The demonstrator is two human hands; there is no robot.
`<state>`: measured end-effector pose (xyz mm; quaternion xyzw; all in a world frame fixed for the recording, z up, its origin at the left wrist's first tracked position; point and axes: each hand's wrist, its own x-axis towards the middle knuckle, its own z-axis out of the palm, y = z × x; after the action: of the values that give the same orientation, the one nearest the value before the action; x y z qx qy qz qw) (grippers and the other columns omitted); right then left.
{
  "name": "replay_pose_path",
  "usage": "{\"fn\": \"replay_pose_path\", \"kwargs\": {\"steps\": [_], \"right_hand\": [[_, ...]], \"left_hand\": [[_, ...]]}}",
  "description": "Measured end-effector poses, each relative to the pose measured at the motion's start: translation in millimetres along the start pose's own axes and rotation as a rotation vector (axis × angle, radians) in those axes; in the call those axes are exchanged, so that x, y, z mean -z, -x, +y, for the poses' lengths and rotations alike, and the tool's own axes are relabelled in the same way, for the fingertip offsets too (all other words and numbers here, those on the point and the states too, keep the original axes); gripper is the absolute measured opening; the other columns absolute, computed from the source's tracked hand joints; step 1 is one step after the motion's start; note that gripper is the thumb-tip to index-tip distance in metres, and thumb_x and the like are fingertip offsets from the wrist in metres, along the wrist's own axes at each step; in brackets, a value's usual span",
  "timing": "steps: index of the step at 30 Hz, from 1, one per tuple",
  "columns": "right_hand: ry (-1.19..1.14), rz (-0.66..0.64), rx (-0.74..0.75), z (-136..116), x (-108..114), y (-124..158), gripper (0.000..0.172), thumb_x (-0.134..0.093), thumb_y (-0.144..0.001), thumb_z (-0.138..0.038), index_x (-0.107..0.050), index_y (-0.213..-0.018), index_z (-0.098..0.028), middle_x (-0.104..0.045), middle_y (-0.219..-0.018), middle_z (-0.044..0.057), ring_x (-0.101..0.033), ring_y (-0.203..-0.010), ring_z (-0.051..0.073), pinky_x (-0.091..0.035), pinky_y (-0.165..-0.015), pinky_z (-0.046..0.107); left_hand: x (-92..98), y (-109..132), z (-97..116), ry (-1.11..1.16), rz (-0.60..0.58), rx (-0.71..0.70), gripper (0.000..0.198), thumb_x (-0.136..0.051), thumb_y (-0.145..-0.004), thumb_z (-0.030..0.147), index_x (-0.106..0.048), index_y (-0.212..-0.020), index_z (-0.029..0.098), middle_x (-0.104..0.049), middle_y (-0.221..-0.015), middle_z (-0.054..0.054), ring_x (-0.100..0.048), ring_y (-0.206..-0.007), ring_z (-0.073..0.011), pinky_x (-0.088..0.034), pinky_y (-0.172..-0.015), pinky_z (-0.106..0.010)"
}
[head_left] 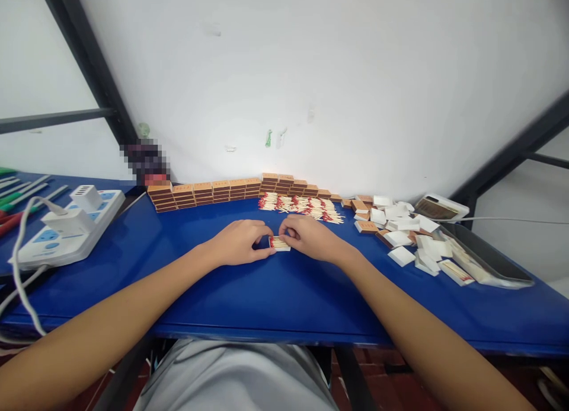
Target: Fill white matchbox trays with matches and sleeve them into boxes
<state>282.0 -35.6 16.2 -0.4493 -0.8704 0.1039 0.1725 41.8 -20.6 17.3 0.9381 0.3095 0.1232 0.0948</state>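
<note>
A small white matchbox tray (281, 249) lies on the blue table in front of me, holding red-tipped matches (278, 242). My left hand (242, 242) grips the tray's left end between thumb and fingers. At the right end, the curled fingers of my right hand (311, 238) press on the tray and its matches; the fingertips are partly hidden. Just beyond my hands lies a broad pile of loose matches (302, 206) with red heads.
Stacked matchboxes (202, 194) line the wall. To the right are a heap of white trays (402, 224), a filled tray (456, 273) and a dark phone-like slab (489, 254). A white power strip (66, 239) with cables stands left on the blue table (275, 304).
</note>
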Motion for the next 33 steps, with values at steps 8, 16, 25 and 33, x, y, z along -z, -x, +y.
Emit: {"fn": "replay_pose_path", "kwargs": {"steps": [8,16,25,33], "right_hand": [[0.004,-0.022,-0.014,-3.2,5.5,2.8,0.007,-0.066,-0.098,-0.019,-0.072,-0.094,-0.017,-0.060,-0.080,0.001,-0.051,-0.073,0.014,-0.034,-0.068,0.026],[0.002,-0.020,0.001,-5.4,5.7,3.8,0.007,-0.066,-0.097,-0.017,-0.072,-0.092,-0.017,-0.060,-0.079,0.001,-0.051,-0.072,0.014,-0.034,-0.068,0.026],[0.049,-0.026,-0.025,-5.0,4.7,3.6,0.011,-0.068,-0.096,-0.020,-0.068,-0.085,-0.017,-0.061,-0.079,0.001,-0.050,-0.070,0.013,-0.033,-0.067,0.026],[0.046,-0.009,-0.030,-3.2,-0.3,3.2,0.011,-0.067,-0.095,-0.019,-0.066,-0.084,-0.017,-0.061,-0.079,0.001,-0.050,-0.070,0.014,-0.032,-0.066,0.027]], "left_hand": [[0.5,-0.2,0.4,0.008,0.001,-0.002,0.032,-0.063,-0.099,0.049,-0.074,-0.108,0.020,-0.065,-0.088,-0.003,-0.058,-0.072,-0.0174,-0.036,-0.064,-0.030],[0.2,-0.2,0.9,0.015,-0.005,0.010,0.031,-0.063,-0.099,0.047,-0.074,-0.108,0.020,-0.066,-0.089,-0.003,-0.060,-0.073,-0.0176,-0.037,-0.064,-0.031],[-0.1,0.2,0.6,0.005,-0.005,0.007,0.029,-0.063,-0.099,0.046,-0.073,-0.107,0.020,-0.067,-0.090,-0.003,-0.060,-0.073,-0.0177,-0.036,-0.064,-0.030],[-1.0,-0.1,0.6,0.001,-0.008,0.010,0.029,-0.063,-0.098,0.044,-0.074,-0.111,0.020,-0.066,-0.089,-0.003,-0.059,-0.072,-0.0172,-0.036,-0.064,-0.031]]}}
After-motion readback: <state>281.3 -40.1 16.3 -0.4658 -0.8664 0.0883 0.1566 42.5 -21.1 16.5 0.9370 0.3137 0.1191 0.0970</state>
